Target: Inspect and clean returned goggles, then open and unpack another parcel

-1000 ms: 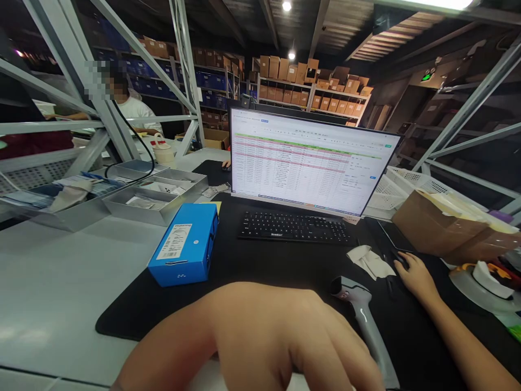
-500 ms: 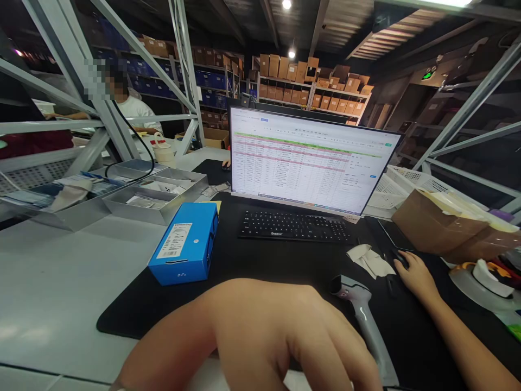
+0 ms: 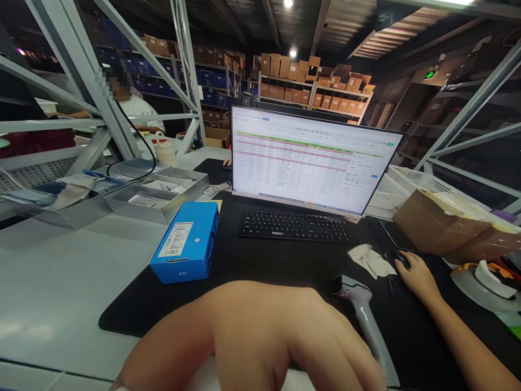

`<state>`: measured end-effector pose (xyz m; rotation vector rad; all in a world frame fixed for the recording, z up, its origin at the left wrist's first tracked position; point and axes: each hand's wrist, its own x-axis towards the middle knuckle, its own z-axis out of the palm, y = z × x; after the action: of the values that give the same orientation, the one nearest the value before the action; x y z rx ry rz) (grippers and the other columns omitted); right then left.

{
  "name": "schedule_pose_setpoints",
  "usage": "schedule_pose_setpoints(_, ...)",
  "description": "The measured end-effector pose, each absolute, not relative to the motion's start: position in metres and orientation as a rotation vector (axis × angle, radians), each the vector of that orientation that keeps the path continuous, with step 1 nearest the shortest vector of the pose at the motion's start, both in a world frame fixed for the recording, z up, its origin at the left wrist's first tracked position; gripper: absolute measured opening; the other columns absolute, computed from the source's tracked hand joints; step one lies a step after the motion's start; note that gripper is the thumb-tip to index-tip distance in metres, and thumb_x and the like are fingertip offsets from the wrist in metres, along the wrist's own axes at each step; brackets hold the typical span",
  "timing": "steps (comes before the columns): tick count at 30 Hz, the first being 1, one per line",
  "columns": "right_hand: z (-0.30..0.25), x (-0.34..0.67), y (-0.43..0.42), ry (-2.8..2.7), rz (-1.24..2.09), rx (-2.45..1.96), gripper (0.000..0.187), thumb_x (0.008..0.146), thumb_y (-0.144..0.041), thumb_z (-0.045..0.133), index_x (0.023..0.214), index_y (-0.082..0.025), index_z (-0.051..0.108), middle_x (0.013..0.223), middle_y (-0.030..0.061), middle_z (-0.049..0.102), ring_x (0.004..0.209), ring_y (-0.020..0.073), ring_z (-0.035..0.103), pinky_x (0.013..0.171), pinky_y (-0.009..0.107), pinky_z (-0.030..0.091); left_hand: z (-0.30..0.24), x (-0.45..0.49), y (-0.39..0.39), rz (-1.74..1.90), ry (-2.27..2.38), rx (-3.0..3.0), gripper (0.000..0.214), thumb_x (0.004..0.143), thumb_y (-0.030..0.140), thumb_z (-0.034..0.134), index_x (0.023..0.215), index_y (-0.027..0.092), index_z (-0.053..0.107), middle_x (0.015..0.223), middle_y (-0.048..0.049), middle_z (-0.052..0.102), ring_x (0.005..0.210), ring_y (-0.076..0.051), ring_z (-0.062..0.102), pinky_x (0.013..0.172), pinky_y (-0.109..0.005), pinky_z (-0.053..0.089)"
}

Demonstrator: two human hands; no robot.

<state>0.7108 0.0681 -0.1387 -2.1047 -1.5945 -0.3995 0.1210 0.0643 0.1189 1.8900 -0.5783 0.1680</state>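
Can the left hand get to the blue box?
Probably yes. The left hand is at the near edge of the black mat, and the blue box lies just ahead to its left, with only bare mat between them.

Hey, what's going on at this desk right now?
A person sits at a desk computer. Their right hand rests on a dark mouse beside the keyboard, with a spreadsheet open on the monitor. Their left hand hangs close to the camera, holding nothing visible. A barcode scanner and a blue box lie untouched on the black mat.

Left hand (image 3: 260,336) drooping (right hand (image 3: 417,277) forward).
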Motion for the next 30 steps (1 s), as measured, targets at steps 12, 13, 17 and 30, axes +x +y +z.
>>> schedule_pose_setpoints(12, -0.136, 0.71, 0.068, -1.595, -0.381, -2.128, 0.061, 0.091, -0.056, 0.041, 0.125, -0.011, 0.067, 0.132, 0.0211, 0.062, 0.127, 0.037, 0.057, 0.111, 0.052, 0.046, 0.131, 0.138, 0.07, 0.262, -0.821, 1.854, 0.065, 0.097, 0.063, 0.041, 0.055, 0.019, 0.062, 0.078, -0.0082, 0.061, 0.091, -0.02, 0.072, 0.1, -0.03, 0.052)
schedule_pose_setpoints(13, -0.136, 0.71, 0.068, -1.595, -0.384, -2.125, 0.061, 0.091, -0.056, 0.041, 0.124, -0.012, 0.067, 0.132, 0.021, 0.062, 0.127, 0.037, 0.057, 0.111, 0.052, 0.046, 0.132, 0.14, 0.071, 0.259, -0.862, 1.86, 0.064, 0.097, 0.063, 0.042, 0.056, 0.02, 0.064, 0.078, -0.0082, 0.062, 0.09, -0.02, 0.072, 0.099, -0.029, 0.052)
schedule_pose_setpoints(17, -0.136, 0.711, 0.068, -1.602, -0.367, -2.119, 0.061, 0.091, -0.056, 0.042, 0.125, -0.012, 0.067, 0.132, 0.0203, 0.062, 0.128, 0.0362, 0.057, 0.112, 0.051, 0.045, 0.134, 0.143, 0.074, 0.237, -0.867, 1.854, 0.062, 0.097, 0.062, 0.043, 0.058, 0.019, 0.064, 0.08, -0.0091, 0.063, 0.094, -0.021, 0.071, 0.101, -0.029, 0.052)
schedule_pose_setpoints(30, -0.138, 0.714, 0.068, -1.609, -0.348, -2.104, 0.059, 0.091, -0.056, 0.043, 0.126, -0.014, 0.066, 0.133, 0.0198, 0.062, 0.129, 0.0367, 0.056, 0.112, 0.053, 0.044, 0.121, 0.125, 0.063, 0.186, -0.661, 1.87, 0.058, 0.1, 0.052, 0.041, 0.054, 0.02, 0.057, 0.068, -0.0058, 0.051, 0.09, -0.021, 0.07, 0.109, -0.03, 0.045)
